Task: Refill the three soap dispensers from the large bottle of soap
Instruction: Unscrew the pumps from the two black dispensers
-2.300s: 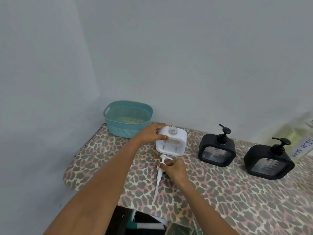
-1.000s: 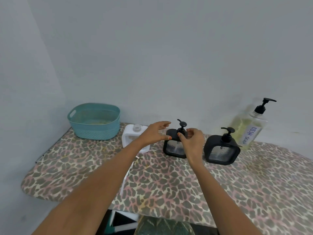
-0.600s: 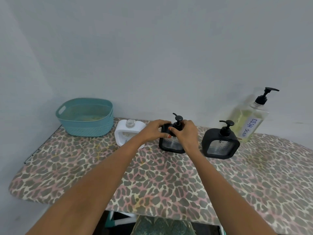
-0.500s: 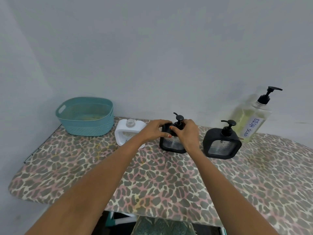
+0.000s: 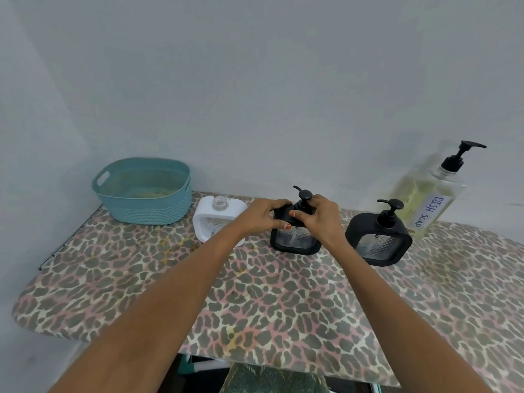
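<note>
Three dispensers stand in a row near the wall. The white dispenser [image 5: 219, 219] on the left has an open neck with no pump. My left hand [image 5: 262, 218] grips the top left corner of the middle black dispenser [image 5: 295, 241]. My right hand [image 5: 319, 218] curls round the base of its black pump [image 5: 304, 195]. A second black dispenser [image 5: 378, 241] with its pump on stands to the right. The large clear bottle [image 5: 432, 198] labelled DISH SOAP, with yellowish liquid and a black pump, stands at the far right against the wall.
A teal plastic basket [image 5: 143, 191] sits at the back left corner. Everything rests on a leopard-print covered board [image 5: 269, 302] set against a grey wall. Its rounded end is at the left and its front edge runs close to me.
My hands left the white dispenser and its removed pump, moved right, and closed on the middle black dispenser. My view shifted right, bringing the large soap bottle into sight.
</note>
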{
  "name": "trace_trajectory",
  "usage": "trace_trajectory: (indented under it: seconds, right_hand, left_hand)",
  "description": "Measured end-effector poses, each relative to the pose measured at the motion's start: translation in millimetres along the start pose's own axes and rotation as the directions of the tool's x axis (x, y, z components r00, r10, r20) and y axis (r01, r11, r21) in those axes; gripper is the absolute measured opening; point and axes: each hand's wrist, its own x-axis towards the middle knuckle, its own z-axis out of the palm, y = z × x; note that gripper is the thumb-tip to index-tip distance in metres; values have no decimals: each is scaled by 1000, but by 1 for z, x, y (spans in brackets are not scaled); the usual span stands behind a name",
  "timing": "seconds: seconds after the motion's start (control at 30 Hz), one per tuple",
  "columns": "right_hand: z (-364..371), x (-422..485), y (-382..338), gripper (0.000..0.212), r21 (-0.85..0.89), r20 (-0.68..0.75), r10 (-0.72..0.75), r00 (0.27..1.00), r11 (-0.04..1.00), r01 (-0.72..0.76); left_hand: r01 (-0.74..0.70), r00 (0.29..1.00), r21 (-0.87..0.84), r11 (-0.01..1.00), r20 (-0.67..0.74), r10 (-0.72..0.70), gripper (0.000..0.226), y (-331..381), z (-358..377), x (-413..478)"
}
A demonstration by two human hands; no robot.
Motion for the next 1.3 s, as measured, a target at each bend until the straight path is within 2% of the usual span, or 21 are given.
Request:
trace_trajectory:
  seconds: [0.27,0.6,0.67,0.77,0.87,0.97,1.13,1.23,1.3]
  right_hand:
    - [-6,4,0,25,-30,64,-48,997,998,50]
    - [-21,8,4,35,65,292,-55,955,997,37]
    - [-13,4,5,42,59,217,-18,976,998,5]
    - [-1,-1,4,49,-7,23,-6,1000,1000,6]
    - [6,-3,2,45,1,-41,39,998,999,-39]
    - [6,-3,2,37,42,-38,45,998,998,-43]
    - [-6,-3,0,39,217,106,95,990,969,-116]
    - [-4,-6,-3,45,306,119,117,986,940,-149]
    - [3,-8,-4,45,315,77,106,991,941,-125]
  left_hand:
    - [-12,1000,14,1000,-5,12,59,-4,1,1]
    - [-29,1000,23,999,1,29,59,-5,-1,3]
    - [-41,999,28,999,-3,41,57,-4,-1,2]
    - [-42,999,27,999,7,42,58,-3,-1,2]
    - [-28,1000,14,1000,7,28,59,-3,0,1]
    - [-12,1000,9,1000,-8,12,60,-4,0,1]
    - [-2,1000,-6,1000,-6,2,60,-4,1,0]
    - [-8,1000,5,1000,-12,8,60,-4,1,-1]
    - [-1,1000,2,1000,-13,1,60,-4,1,-1]
